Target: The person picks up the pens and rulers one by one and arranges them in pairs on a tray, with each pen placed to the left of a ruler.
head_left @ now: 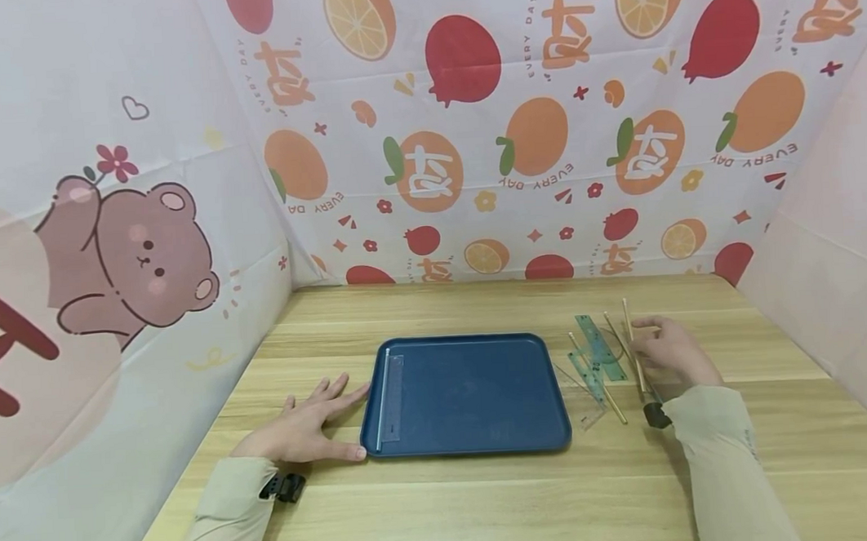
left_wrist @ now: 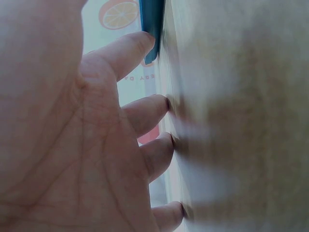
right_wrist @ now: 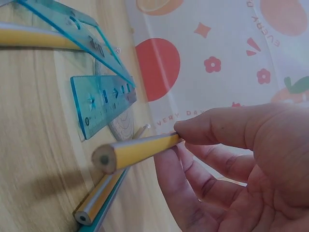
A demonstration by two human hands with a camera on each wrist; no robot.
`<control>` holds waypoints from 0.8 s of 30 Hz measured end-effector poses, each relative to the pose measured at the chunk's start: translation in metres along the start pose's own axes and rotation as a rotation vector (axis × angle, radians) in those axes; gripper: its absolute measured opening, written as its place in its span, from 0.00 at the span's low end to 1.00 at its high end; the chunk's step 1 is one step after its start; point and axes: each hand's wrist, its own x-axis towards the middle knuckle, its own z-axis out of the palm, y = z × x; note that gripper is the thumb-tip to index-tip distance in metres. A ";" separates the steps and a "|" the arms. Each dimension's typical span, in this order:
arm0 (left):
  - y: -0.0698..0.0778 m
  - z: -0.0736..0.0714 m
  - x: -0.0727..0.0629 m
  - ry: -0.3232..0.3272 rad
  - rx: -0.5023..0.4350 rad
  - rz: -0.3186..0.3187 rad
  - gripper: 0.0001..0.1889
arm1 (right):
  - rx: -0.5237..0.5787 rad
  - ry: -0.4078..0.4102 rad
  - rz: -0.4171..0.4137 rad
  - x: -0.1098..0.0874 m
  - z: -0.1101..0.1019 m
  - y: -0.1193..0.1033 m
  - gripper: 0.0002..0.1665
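Observation:
My right hand pinches a yellow striped pencil between thumb and fingers, right of the tray. Under it in the right wrist view lie another yellow pencil and a thin teal stick-like thing. Beside them are translucent teal rulers. My left hand is spread on the table, its thumb and index fingertip at the left rim of the blue tray. Along the tray's left side lie a pale blue pencil and a clear ruler.
Right of the tray, a further yellow pencil lies across the teal rulers, and a clear set square lies near the tray's corner. The wooden table ends at a fruit-print cloth; cloth walls stand on both sides.

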 end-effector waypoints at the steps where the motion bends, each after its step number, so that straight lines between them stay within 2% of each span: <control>1: 0.000 0.000 0.000 0.000 0.001 0.000 0.56 | 0.004 -0.001 0.002 0.000 0.000 0.000 0.36; 9: 0.000 -0.001 0.000 -0.001 0.009 -0.003 0.56 | -0.016 -0.018 -0.045 0.004 0.003 -0.004 0.37; 24: 0.000 -0.001 0.000 -0.007 -0.006 -0.008 0.56 | 0.077 -0.102 -0.084 0.008 0.010 -0.026 0.40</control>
